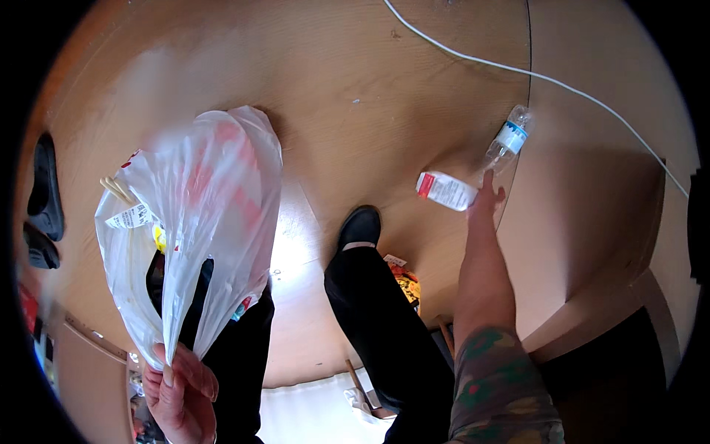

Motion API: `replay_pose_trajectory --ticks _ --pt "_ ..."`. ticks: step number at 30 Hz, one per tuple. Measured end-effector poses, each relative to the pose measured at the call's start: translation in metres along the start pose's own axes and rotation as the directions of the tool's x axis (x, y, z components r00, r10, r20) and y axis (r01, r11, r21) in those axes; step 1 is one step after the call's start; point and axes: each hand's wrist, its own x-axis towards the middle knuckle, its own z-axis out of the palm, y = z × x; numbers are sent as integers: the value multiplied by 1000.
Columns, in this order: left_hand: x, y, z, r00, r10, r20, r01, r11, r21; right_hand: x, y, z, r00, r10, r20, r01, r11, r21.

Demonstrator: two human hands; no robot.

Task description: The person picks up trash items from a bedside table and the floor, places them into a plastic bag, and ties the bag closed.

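A white translucent plastic bag (233, 183) hangs from my left hand (180, 388), whose fingers pinch its top. Through the bag's opening stick pale wooden chopsticks (117, 190), and a printed paper label (130, 216) and something yellow show there. My right hand (488, 194) reaches down to the floor with its fingers spread, beside a clear plastic bottle (511, 137) with a blue and white label. A smaller bottle or carton (447, 190) with a red and white label lies against the hand's left side; whether the fingers touch either is hard to tell.
A white cable (488, 62) crosses the wood-look floor at the top right. Dark slippers (47, 188) lie at the far left. Below my shoe (360, 225) sits a yellow and red patterned package (407, 286). A tan panel or box (604, 222) stands at right.
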Motion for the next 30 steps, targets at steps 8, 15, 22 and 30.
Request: replay_pose_trajectory --ticks 8,15,22,30 --pt "11 -1 1 993 -74 95 91 978 -187 69 -9 -16 902 -175 395 353 826 -440" --pt "10 -44 -25 999 33 -36 -44 939 -342 -257 -28 -80 812 219 541 -104 967 -235" --pt "-71 -27 -17 994 -11 -110 -55 814 -578 -341 -216 -176 317 60 947 641 722 -260" --pt "-217 35 -78 952 298 -64 -239 600 -764 -443 -400 -220 -498 319 806 867 187 462"
